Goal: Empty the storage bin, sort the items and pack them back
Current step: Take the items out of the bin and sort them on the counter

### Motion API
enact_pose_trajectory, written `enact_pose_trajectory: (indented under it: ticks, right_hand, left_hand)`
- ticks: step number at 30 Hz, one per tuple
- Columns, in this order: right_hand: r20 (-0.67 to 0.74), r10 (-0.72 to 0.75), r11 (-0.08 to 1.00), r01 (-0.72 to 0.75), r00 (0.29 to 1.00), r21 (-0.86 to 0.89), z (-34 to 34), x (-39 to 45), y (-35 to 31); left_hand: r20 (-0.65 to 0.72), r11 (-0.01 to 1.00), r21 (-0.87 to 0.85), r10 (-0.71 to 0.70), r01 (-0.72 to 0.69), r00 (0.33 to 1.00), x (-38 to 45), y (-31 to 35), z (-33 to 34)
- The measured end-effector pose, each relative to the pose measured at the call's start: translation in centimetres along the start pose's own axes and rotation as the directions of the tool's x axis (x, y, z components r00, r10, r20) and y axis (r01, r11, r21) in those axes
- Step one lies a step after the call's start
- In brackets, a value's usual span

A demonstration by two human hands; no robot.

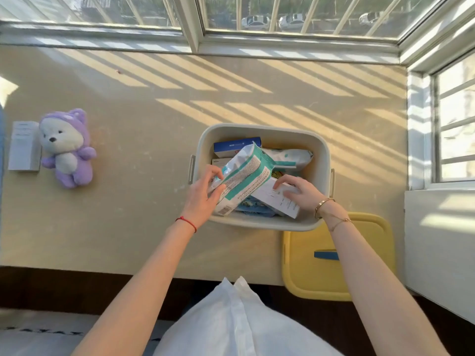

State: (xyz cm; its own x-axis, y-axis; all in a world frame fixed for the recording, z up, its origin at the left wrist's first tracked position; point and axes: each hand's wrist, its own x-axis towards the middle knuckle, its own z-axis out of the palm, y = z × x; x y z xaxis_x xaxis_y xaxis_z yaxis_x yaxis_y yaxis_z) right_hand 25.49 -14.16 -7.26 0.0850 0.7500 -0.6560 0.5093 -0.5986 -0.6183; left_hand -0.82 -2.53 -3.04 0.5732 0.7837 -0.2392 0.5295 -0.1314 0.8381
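Observation:
A cream storage bin [262, 129] stands on the beige counter, right of centre. Inside lie a blue box [236, 146], a white pouch [290, 156], blue packets at the bottom and more. My left hand [203, 194] grips the lower end of a white and teal packet [244, 176], which tilts up out of the bin. My right hand [298, 191] rests with fingers curled over a white box [272, 199] at the bin's near right side.
The yellow lid [359, 265] with a blue handle lies just near-right of the bin, overhanging the counter edge. A purple plush bear [68, 150] and a white box [24, 146] lie far left. Window frames border the back and right.

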Motion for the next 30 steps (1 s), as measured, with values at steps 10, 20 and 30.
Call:
enact_pose_trajectory:
  ticks: [10,20,30]
  right_hand:
    - [-0.247,0.001,0.869,0.121,0.969,0.481,1.6,-8.4,-4.2]
    - [-0.326,-0.064,0.777,0.252,0.943,0.577,3.7,-13.9,-9.0]
    - [-0.389,-0.155,0.756,0.362,0.908,0.546,9.3,-17.6,-14.6]
  left_hand:
    - [-0.102,0.957,-0.284,-0.092,0.059,0.991,-3.8,2.7,-2.7]
    - [-0.218,0.925,-0.377,-0.148,0.056,0.965,-10.2,4.2,-4.6]
    - [-0.404,0.873,-0.487,-0.205,-0.02,0.892,-19.8,2.7,-10.3]
